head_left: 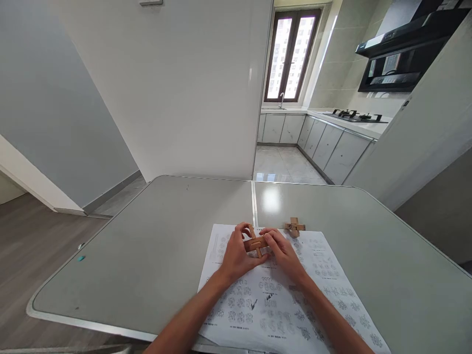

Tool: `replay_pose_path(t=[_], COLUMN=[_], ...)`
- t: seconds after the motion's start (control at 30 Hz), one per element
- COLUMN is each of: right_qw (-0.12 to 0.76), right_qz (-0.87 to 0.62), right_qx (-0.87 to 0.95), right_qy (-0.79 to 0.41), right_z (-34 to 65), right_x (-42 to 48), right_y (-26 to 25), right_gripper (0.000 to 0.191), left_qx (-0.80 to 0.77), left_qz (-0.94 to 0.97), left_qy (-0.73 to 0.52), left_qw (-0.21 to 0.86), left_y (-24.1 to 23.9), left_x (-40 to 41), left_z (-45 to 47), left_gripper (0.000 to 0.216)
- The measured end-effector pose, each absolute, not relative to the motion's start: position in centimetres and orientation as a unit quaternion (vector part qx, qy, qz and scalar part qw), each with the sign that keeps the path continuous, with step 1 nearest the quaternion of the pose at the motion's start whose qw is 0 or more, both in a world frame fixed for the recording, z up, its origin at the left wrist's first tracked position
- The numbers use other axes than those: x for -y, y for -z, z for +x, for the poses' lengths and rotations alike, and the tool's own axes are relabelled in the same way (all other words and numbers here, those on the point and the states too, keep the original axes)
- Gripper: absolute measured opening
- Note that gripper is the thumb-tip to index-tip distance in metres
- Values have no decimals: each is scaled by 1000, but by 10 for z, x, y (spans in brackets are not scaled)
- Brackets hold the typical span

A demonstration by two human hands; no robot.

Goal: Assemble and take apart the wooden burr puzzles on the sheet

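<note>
A wooden cross (pixel 255 244) is being pinched from both sides by the left hand (pixel 235 256) and the right hand (pixel 284 253), just above the paper sheet (pixel 280 309) on the table (pixel 147 246), seemingly so that its bars are being held together, with a second cross (pixel 294 226) lying just beyond, to the right.

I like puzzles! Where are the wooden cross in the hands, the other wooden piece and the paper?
wooden cross (pixel 255 244): head view, its horizontal bar.
other wooden piece (pixel 294 226): head view, its middle.
paper (pixel 324 274): head view, bare right part.
</note>
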State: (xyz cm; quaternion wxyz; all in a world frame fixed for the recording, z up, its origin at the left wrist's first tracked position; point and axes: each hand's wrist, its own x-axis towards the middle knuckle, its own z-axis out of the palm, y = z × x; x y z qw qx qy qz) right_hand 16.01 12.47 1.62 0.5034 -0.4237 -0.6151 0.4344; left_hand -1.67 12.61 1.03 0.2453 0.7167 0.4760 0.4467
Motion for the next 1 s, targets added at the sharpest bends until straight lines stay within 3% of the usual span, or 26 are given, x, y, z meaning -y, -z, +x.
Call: replay_pose_path(t=[0.3, 0.67, 0.83, 1.0], right_qw=[504, 541, 581, 561], right_qz=[-426, -375, -410, -457], right_qx=[544, 459, 454, 507], right_qy=[-517, -596, -537, -468], right_z=[166, 173, 180, 176], right_x=[-127, -133, -141, -138], right_y=[-12, -10, -2, 4], right_gripper=[43, 46, 43, 46], left_qx=[-426, -450, -492, -556], left_qz=[730, 745, 709, 614], left_qy=[-444, -439, -445, -487], left_qw=[297, 225, 241, 277], left_y=[-27, -24, -21, -21], left_x=[-122, -124, -126, -134], left_z=[-19, -18, -17, -18], left_gripper=[95, 84, 84, 79])
